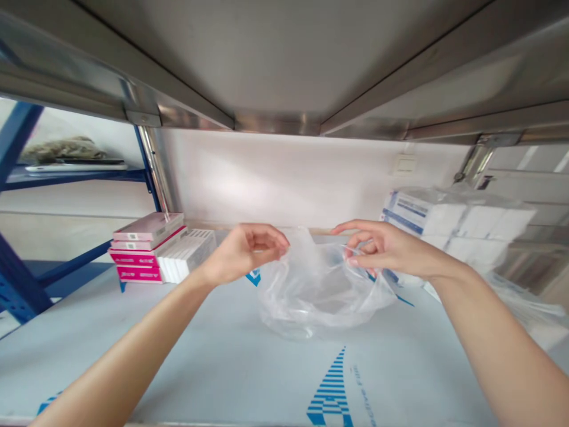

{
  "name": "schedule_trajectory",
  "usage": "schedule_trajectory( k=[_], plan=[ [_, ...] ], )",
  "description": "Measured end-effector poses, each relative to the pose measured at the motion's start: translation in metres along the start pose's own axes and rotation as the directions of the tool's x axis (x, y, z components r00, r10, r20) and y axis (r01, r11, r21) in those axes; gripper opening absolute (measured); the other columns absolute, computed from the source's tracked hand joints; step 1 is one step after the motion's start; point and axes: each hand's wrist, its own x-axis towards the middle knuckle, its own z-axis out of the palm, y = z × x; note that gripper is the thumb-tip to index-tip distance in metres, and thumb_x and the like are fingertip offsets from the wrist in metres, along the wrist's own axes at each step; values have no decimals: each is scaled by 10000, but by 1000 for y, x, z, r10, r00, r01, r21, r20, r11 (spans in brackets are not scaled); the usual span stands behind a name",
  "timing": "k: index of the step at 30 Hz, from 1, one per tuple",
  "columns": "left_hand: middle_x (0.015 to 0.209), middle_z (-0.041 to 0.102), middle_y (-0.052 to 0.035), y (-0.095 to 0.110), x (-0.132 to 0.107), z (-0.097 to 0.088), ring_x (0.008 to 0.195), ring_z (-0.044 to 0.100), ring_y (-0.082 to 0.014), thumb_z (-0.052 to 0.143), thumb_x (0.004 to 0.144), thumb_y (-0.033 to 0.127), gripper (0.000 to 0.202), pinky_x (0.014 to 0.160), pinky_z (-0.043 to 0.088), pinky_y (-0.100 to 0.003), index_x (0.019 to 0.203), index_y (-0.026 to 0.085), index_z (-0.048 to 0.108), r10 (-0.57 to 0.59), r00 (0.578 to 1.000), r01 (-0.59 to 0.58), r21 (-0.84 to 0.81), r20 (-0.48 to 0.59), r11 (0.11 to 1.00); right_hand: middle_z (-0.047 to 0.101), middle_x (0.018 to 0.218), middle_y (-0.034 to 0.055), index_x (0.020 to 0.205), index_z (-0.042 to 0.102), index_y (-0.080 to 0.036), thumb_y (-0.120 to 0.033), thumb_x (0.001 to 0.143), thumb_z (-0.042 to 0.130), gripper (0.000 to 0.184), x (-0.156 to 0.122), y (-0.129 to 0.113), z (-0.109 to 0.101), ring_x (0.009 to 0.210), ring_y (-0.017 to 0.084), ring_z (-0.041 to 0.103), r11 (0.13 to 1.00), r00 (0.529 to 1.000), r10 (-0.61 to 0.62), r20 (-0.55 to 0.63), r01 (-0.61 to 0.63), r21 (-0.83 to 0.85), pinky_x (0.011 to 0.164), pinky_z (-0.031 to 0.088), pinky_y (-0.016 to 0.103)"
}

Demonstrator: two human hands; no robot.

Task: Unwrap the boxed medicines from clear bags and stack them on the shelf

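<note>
A clear plastic bag (306, 299) rests on the film-covered shelf (213, 362), its mouth spread wide toward me. My left hand (249, 252) pinches the left side of the bag's rim between thumb and fingers. On the other side, my right hand (377, 246) grips the rim with thumb and fingertips, its index finger stretched out above. No object can be made out inside the bag.
Pink boxes (137, 258) and a stack of white boxes (189, 255) stand at the back left. White packs in clear wrap (448, 222) are piled at the right. A metal shelf (275, 59) hangs low overhead. A blue rack (20, 267) stands left.
</note>
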Motion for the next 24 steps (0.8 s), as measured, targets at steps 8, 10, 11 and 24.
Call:
schedule_trajectory(
  k=[8,10,11,24],
  plan=[
    [1220,632,-80,-11,15,-1,1158,569,-247,690,862,447,372,964,475,-386,1180,256,664,219,966,-200,-141,138,970,695,805,16,1135,689,-215,-343,756,770,408,17,48,-18,567,111,567,995,996,2,-87,7,104,525,453,251],
    [1338,577,-90,-20,9,0,1225,526,-287,781,775,459,557,1010,445,-430,1276,284,614,102,918,-150,97,382,984,709,852,35,1155,691,-222,-382,763,746,427,17,61,-21,672,163,632,998,998,57,-7,-57,-40,599,498,292],
    [1353,567,-89,-24,7,0,1222,523,-297,816,732,468,642,1007,444,-440,1308,299,590,47,891,-140,176,451,974,719,912,50,1146,699,-235,-395,753,748,426,17,64,-20,773,201,662,987,999,49,-14,-50,-152,668,522,325],
    [1237,605,-84,-46,-9,12,1172,555,-269,360,1002,578,467,1051,413,-444,1252,246,574,11,955,-8,-13,298,1000,637,712,-30,891,677,-203,-403,713,807,298,2,12,95,578,110,547,804,940,-319,122,337,-490,628,450,274]
  ],
)
